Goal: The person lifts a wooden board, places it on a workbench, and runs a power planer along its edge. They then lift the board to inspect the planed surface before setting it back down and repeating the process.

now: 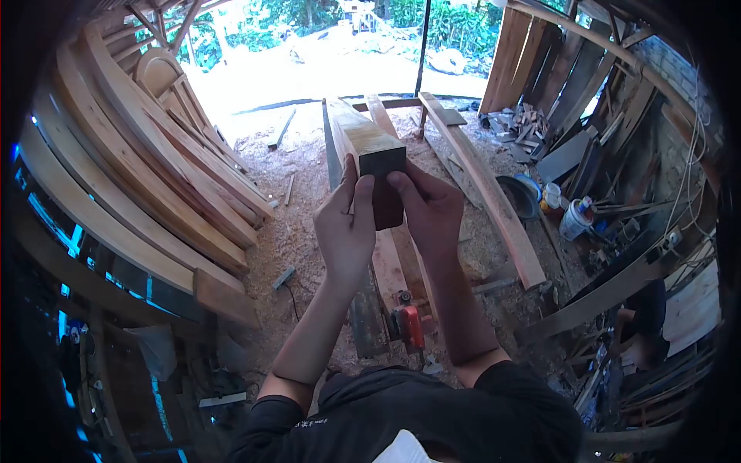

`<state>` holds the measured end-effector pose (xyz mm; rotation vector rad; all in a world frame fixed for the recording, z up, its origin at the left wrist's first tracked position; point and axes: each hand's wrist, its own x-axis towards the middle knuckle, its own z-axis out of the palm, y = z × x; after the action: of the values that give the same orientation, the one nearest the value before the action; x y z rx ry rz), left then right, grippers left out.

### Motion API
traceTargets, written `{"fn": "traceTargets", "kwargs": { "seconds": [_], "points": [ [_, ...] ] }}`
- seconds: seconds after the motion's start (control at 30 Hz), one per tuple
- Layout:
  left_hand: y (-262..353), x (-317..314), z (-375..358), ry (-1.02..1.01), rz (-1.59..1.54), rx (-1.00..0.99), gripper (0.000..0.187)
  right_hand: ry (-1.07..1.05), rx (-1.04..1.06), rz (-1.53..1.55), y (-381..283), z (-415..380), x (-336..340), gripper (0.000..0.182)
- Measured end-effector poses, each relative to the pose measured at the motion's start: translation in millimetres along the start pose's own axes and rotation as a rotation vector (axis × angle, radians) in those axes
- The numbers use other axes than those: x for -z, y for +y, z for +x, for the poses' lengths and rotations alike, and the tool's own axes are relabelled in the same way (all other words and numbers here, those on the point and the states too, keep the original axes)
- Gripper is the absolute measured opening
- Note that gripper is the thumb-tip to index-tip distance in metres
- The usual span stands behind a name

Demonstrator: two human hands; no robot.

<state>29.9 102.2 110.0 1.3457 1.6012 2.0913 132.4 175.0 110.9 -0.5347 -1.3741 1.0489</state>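
Note:
Both my hands grip the near end of a long squared wooden beam (370, 137), raised in front of me and stretching away toward the yard. My left hand (342, 224) is closed on its left side, thumb near the dark end face. On the right side, my right hand (432, 208) holds it with the thumb by the lower corner of that face. Under the end face a dark reddish-brown piece shows between my hands; whether it is part of the beam I cannot tell. Below, a red power tool (410, 326) rests by the planks.
Long boards (139, 170) lean along the left. A plank (494, 201) runs lengthwise at right, beside a white bucket (574, 221) and a basin. Wood scraps (521, 131) lie at back right. Shavings cover the floor. Part of a person (648, 324) shows at far right.

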Motion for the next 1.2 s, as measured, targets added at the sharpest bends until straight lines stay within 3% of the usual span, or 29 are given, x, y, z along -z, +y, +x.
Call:
{"fn": "traceTargets", "kwargs": {
  "seconds": [0.3,0.7,0.93,1.1,1.17,1.2],
  "points": [
    [13,-6,29,0.025,-0.045,-0.028,0.051,0.016,-0.049,-0.073,-34,28,-7,0.037],
    [14,-6,27,0.026,0.036,-0.028,0.049,-0.012,0.016,-0.079,-24,29,0,0.037],
    [4,3,2,-0.013,0.042,0.012,0.046,-0.036,-0.045,-0.032,-5,5,10,0.038],
    [-25,18,-37,-0.085,0.192,0.059,0.048,-0.082,-0.127,-0.163,22,-37,26,0.043],
    [-44,23,-56,-0.069,0.233,-0.157,0.05,-0.131,-0.127,-0.231,23,-55,33,0.044],
    [-42,30,-68,-0.133,0.276,-0.08,0.051,-0.18,-0.117,-0.295,26,-65,37,0.046]
  ]
}}
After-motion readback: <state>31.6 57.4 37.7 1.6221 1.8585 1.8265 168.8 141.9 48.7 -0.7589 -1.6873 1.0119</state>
